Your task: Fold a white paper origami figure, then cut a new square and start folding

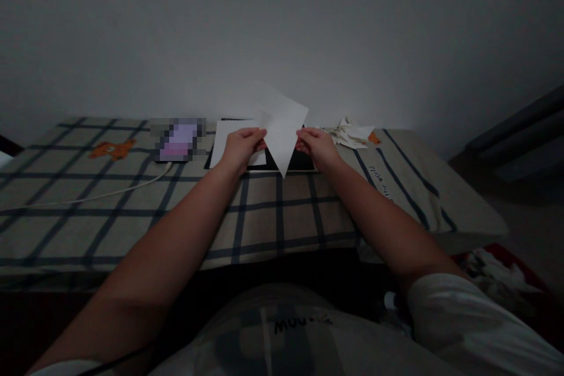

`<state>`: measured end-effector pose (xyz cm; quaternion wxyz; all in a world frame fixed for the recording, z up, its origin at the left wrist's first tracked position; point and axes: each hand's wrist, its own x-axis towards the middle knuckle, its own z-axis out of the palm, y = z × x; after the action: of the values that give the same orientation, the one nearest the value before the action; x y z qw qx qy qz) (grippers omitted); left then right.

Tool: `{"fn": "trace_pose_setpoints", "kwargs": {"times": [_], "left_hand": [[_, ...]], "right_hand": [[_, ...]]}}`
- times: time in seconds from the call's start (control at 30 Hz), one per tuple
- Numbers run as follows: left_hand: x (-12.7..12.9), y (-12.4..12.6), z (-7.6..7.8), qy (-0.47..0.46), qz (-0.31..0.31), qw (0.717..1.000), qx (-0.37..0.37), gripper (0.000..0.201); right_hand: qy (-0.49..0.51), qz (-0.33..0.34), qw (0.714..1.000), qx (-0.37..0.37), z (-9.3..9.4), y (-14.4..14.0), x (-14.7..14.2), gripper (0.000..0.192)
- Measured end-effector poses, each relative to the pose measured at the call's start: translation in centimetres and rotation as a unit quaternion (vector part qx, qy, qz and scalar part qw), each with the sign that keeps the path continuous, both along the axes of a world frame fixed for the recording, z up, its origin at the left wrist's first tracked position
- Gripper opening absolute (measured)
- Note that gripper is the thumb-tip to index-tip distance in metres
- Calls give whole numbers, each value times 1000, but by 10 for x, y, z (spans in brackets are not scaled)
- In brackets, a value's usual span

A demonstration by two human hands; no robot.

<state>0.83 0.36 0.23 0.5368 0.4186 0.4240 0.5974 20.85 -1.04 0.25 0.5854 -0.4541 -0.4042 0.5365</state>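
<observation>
A white sheet of paper [284, 129] is held up between my two hands, one corner pointing down toward me. My left hand [244, 147] pinches its left edge between thumb and fingers. On the opposite edge, my right hand [318, 145] grips the sheet the same way. Under the hands lies a flat black board or folder [297, 161], partly covered. Another white sheet [224, 135] rests on its left part, below my left hand. Just right of my right hand sits a small pile of folded or torn white paper pieces [350, 134].
A checked cloth [273, 217] covers the table, which stands against a grey wall [282, 29]. A phone [180, 140], its screen blurred, lies at the left with a white cable [127, 189] running from it. Below the table's right end is a red container [502, 252] holding crumpled white stuff.
</observation>
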Motion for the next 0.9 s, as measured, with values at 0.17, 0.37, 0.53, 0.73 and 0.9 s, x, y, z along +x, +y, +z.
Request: {"fn": "trace_pose_setpoints", "kwargs": {"times": [0.17,0.37,0.53,0.73,0.9], "left_hand": [[-1,-1,1,-11,-5,1000,2,13],[-1,1,2,-26,25,999,-21,12],[0,-1,2,-31,0,999,-29,16],[-2,1,0,-24,-2,999,-24,12],[-3,3,-3,-35,14,999,-17,13]], "right_hand": [[-33,-1,999,-10,2,0,2,18],[-36,16,999,-18,3,-1,1,19],[-13,-3,1000,-2,1,0,3,16],[-27,-17,999,-7,1,2,3,18],[-39,-16,999,-3,1,2,3,15]]}}
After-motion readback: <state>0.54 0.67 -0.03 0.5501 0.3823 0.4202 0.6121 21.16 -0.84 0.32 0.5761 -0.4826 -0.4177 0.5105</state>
